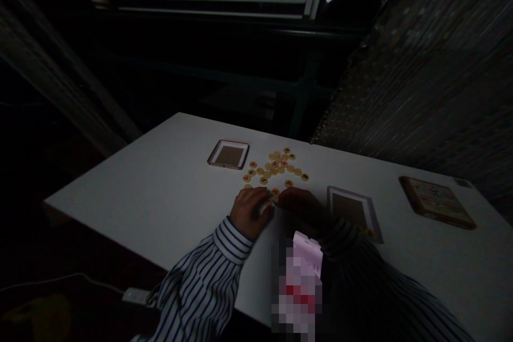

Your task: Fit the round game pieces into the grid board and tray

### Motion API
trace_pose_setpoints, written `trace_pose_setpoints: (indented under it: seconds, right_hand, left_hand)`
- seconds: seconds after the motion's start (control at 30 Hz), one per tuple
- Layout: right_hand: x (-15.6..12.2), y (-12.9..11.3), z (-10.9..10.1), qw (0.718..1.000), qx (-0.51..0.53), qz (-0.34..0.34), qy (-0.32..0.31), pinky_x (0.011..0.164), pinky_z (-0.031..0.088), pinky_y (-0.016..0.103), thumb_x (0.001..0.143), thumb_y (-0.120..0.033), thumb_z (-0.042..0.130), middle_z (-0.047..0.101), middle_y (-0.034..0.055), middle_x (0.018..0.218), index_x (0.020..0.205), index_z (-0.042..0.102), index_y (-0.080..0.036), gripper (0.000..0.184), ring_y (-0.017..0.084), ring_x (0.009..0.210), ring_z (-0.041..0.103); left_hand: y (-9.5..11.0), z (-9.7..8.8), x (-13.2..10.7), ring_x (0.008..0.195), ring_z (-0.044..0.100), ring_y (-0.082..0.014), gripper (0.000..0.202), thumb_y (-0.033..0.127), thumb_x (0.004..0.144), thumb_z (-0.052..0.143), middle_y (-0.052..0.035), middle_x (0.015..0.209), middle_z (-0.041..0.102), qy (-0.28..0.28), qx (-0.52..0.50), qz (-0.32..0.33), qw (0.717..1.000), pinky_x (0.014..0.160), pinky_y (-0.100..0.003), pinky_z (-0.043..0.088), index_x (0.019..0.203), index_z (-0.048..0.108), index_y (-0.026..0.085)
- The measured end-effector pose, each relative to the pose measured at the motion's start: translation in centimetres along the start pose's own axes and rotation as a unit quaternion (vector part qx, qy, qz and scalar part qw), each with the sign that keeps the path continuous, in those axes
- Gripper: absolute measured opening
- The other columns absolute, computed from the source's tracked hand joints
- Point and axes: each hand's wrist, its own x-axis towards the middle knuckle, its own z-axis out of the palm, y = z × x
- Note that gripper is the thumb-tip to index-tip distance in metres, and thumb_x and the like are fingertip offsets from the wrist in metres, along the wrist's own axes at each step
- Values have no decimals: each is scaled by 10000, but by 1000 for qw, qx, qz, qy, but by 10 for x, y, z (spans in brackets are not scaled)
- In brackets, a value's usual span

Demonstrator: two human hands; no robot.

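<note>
Several small round yellow discs [276, 166] with red and dark marks lie scattered on a white table [160, 192]. My left hand [251, 210] rests at the near edge of the pile, fingers curled down onto the discs. In shadow beside it, my right hand [300, 204] touches the same edge of the pile, and its fingers are too dark to read. Both sleeves are striped.
A shallow brown tray [228, 154] with a pale rim sits left of the discs. A second such tray [353, 210] lies by my right wrist. A brown box lid [436, 201] lies at the far right. A pink-white card [306, 250] hangs at my chest. The surroundings are dark.
</note>
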Motion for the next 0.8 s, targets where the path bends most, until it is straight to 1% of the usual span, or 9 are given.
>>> trace_pose_setpoints:
  seconds: [0.13, 0.23, 0.33, 0.57, 0.8]
  right_hand:
    - [2, -2, -2, 996, 78, 50, 9, 583, 425, 264, 720, -418, 578, 579, 28, 684, 732, 570, -154, 265, 120, 623, 518]
    - [3, -3, -1, 991, 120, 64, -2, 566, 421, 263, 706, -439, 587, 564, 19, 647, 724, 575, -146, 293, 113, 588, 504]
    - [3, -2, -1, 991, 123, 53, -9, 588, 430, 275, 715, -448, 574, 566, 20, 650, 720, 584, -151, 297, 122, 610, 510]
    - [1, 2, -1, 992, 109, 67, -18, 580, 428, 263, 745, -433, 550, 556, 12, 641, 732, 592, -143, 294, 113, 595, 502]
    - [1, -1, 1, 982, 165, 88, -15, 556, 414, 254, 719, -405, 585, 549, -2, 612, 717, 594, -145, 260, 111, 576, 504]
  left_hand:
    - [3, 3, -1, 912, 564, -210, 308, 271, 690, 609, -76, 963, 647, -2, -1, 6, 1000, 810, -395, 452, 984, 574, 183]
    - [6, 4, -1, 902, 571, -207, 292, 285, 694, 615, -72, 942, 656, -2, 7, 9, 1000, 792, -378, 453, 965, 578, 181]
    - [7, 5, -1, 883, 576, -195, 256, 287, 716, 597, -58, 923, 662, -8, 9, 12, 1000, 784, -366, 448, 952, 581, 189]
    - [6, 5, -2, 862, 577, -196, 232, 284, 742, 569, -59, 915, 665, -20, 17, 20, 999, 758, -361, 441, 955, 587, 192]
    - [10, 3, 0, 838, 582, -198, 218, 287, 739, 573, -60, 884, 670, -26, 23, 20, 999, 743, -360, 440, 926, 600, 178]
